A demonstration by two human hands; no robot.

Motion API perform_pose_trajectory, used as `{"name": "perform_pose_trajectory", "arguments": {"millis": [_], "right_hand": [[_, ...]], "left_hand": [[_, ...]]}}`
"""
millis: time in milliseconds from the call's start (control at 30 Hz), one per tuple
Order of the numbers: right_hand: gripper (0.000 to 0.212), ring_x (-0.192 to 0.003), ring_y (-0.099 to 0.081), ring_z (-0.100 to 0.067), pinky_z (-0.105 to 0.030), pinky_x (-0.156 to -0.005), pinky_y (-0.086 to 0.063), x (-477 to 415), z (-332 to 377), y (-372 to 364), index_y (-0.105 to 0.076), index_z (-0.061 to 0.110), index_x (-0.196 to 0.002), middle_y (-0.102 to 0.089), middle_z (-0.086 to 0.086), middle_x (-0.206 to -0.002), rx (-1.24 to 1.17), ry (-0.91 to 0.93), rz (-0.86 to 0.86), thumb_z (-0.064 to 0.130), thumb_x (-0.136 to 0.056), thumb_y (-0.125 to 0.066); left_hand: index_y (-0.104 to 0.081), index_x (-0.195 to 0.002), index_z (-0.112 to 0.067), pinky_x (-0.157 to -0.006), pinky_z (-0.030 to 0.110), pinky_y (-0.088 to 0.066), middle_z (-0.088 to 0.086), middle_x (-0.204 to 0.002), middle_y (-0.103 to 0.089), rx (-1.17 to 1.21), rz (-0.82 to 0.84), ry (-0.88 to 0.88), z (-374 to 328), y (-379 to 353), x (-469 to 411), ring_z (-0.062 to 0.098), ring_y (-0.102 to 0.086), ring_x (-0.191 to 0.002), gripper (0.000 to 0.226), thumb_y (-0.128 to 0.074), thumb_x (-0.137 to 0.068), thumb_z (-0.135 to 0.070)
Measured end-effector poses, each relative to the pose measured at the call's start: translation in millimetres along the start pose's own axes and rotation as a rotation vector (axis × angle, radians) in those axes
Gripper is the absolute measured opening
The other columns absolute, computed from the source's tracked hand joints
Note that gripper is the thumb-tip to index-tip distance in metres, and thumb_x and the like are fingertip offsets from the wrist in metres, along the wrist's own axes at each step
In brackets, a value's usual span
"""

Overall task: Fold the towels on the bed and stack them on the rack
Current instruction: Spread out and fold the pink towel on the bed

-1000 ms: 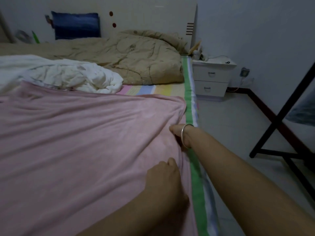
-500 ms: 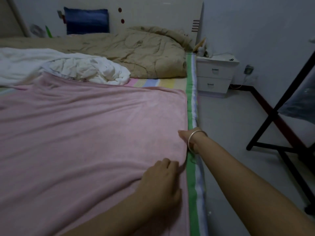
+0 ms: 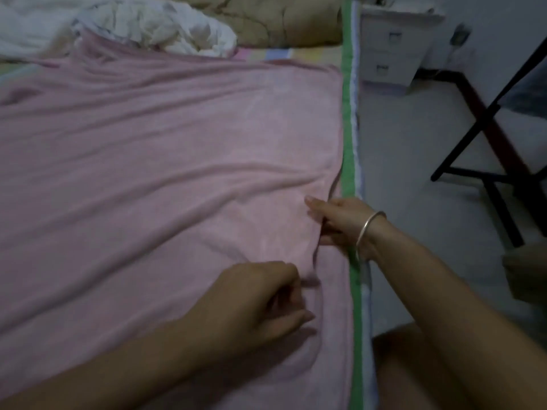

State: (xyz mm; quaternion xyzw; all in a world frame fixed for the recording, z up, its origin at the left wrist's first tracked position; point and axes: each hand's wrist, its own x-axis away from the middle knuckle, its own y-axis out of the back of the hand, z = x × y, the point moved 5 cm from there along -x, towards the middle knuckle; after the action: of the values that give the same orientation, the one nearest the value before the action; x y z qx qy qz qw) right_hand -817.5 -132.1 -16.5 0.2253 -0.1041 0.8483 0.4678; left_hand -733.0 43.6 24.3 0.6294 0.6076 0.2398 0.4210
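A large pink towel (image 3: 165, 149) lies spread over the bed, creased toward its right edge. My right hand (image 3: 337, 223), with a silver bangle on the wrist, grips that right edge beside the bed's green border, fingers on top of the cloth. My left hand (image 3: 263, 297) sits on the towel just nearer to me, its fingers curled and pinching a small fold. A crumpled white towel (image 3: 154, 28) lies beyond the pink one. Part of the dark rack (image 3: 485, 122) stands on the floor to the right.
A beige quilt (image 3: 281, 22) is bunched at the head of the bed. A white nightstand (image 3: 390, 45) stands against the wall past the bed's green-striped edge (image 3: 349, 143). Pale floor (image 3: 414, 161) lies between bed and rack.
My view has dropped toward the towel. My right hand has come back along the edge and taken hold of it. My left hand's fingers have curled into the cloth.
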Motion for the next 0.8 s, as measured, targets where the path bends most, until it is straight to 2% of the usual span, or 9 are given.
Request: {"name": "perform_pose_trajectory", "arguments": {"millis": [100, 200, 333, 433, 500, 567, 633, 700, 800], "right_hand": [[0.021, -0.047, -0.063, -0.008, -0.022, -0.043, -0.052, 21.9, -17.6, -10.9, -0.06, 0.006, -0.083, -0.065, -0.006, -0.075, 0.091, -0.004, 0.007, 0.025, -0.088, -0.067], [0.029, -0.065, -0.063, -0.018, -0.034, -0.065, -0.059, 29.7, -28.2, -12.9, -0.065, -0.001, -0.087, -0.067, -0.013, -0.081, 0.246, 0.066, -0.09, 0.028, -0.088, -0.067], [0.035, -0.059, -0.048, -0.016, -0.027, -0.062, -0.041, 41.3, -32.2, -15.9, -0.054, 0.01, -0.066, -0.051, -0.004, -0.064, 0.47, 0.149, -0.222, 0.032, -0.092, -0.06], [0.038, -0.063, -0.048, -0.019, -0.024, -0.053, -0.039, 52.3, -33.3, -19.1, -0.062, 0.002, -0.081, -0.052, -0.007, -0.069, 0.446, 0.167, -0.253, 0.038, -0.092, -0.059], [0.034, -0.056, -0.045, -0.017, -0.017, -0.041, -0.038, 58.3, -35.5, -20.8, -0.06, 0.003, -0.078, -0.048, -0.007, -0.066, 0.403, 0.15, -0.232, 0.034, -0.092, -0.06], [0.031, -0.053, -0.045, -0.019, -0.018, -0.043, -0.043, 61.8, -41.3, -20.0, -0.051, 0.007, -0.068, -0.047, -0.01, -0.064, 0.339, 0.129, -0.214, 0.024, -0.092, -0.061], [0.024, -0.056, -0.049, -0.022, -0.028, -0.047, -0.05, 67.0, -48.1, -16.3, -0.054, 0.004, -0.075, -0.051, -0.014, -0.071, 0.248, 0.093, -0.198, 0.018, -0.093, -0.059], [0.019, -0.048, -0.054, -0.02, -0.025, -0.037, -0.049, 74.7, -53.1, -10.6, -0.058, -0.003, -0.09, -0.053, -0.016, -0.072, 0.23, 0.071, -0.187, 0.015, -0.094, -0.058], [0.017, -0.028, -0.046, -0.007, -0.022, -0.029, -0.044, 88.1, -60.4, -3.0, -0.053, -0.003, -0.087, -0.048, -0.013, -0.062, 0.257, 0.076, -0.197, 0.012, -0.095, -0.056]], "left_hand": [[-0.052, -0.081, -0.029, -0.058, 0.021, -0.039, -0.018, -0.072, -0.047, -0.019, 0.186, -0.033, -6.6, -13.3, 35.2, -0.001, -0.044, -0.064, 0.033, -0.064, -0.078, -0.06], [-0.053, -0.09, -0.031, -0.063, 0.026, -0.044, -0.015, -0.087, -0.051, -0.106, 0.295, -0.058, -9.7, -25.9, 54.8, 0.005, -0.05, -0.077, 0.045, -0.062, -0.071, -0.071], [-0.048, -0.081, -0.027, -0.051, 0.027, -0.042, -0.009, -0.082, -0.051, -0.286, 0.237, -0.145, -19.0, -33.3, 57.7, 0.012, -0.052, -0.069, 0.027, -0.061, -0.073, -0.049], [-0.049, -0.077, -0.024, -0.046, 0.026, -0.038, -0.006, -0.075, -0.053, -0.309, 0.184, -0.092, -21.8, -36.2, 59.1, 0.016, -0.053, -0.061, 0.019, -0.05, -0.075, -0.042], [-0.051, -0.078, -0.023, -0.051, 0.026, -0.04, -0.006, -0.077, -0.055, -0.257, 0.182, -0.059, -21.4, -33.8, 58.5, 0.016, -0.055, -0.063, 0.016, -0.052, -0.08, -0.039], [-0.055, -0.081, -0.026, -0.06, 0.02, -0.039, -0.011, -0.077, -0.057, -0.102, 0.267, -0.008, -20.4, -30.7, 58.8, 0.006, -0.053, -0.067, 0.013, -0.062, -0.085, -0.037], [-0.057, -0.081, -0.029, -0.062, 0.012, -0.036, -0.015, -0.07, -0.056, 0.127, 0.374, 0.019, -26.5, -32.5, 63.1, 0.0, -0.051, -0.064, 0.011, -0.068, -0.086, -0.028], [-0.061, -0.082, -0.027, -0.062, 0.012, -0.037, -0.014, -0.07, -0.057, 0.311, 0.466, 0.055, -35.0, -38.1, 69.5, 0.0, -0.052, -0.063, 0.01, -0.068, -0.087, -0.021], [-0.065, -0.086, -0.017, -0.064, 0.018, -0.043, -0.008, -0.077, -0.064, 0.334, 0.471, 0.052, -42.0, -49.8, 79.0, 0.005, -0.057, -0.068, 0.003, -0.064, -0.089, -0.017]]}}
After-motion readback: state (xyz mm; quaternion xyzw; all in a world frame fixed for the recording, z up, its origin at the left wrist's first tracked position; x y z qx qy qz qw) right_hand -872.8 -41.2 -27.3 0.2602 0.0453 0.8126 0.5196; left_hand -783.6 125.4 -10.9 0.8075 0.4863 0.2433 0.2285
